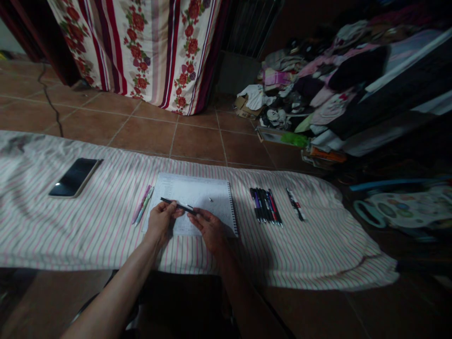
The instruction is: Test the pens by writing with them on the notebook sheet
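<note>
Over an open spiral notebook, my left hand and my right hand hold a dark pen between them. The left fingers pinch it near its left part, the right fingers at its right end. A small shiny piece rests on the page, just above my right hand; its kind is too small to make out. Left of the notebook lie a pink pen and a pale green pen, side by side. To the right, several pens lie in a row.
A black-and-white pen lies farther right on the striped cloth. At the left is a phone. Beyond the covered surface are a tiled floor, a floral curtain and a heap of clothes.
</note>
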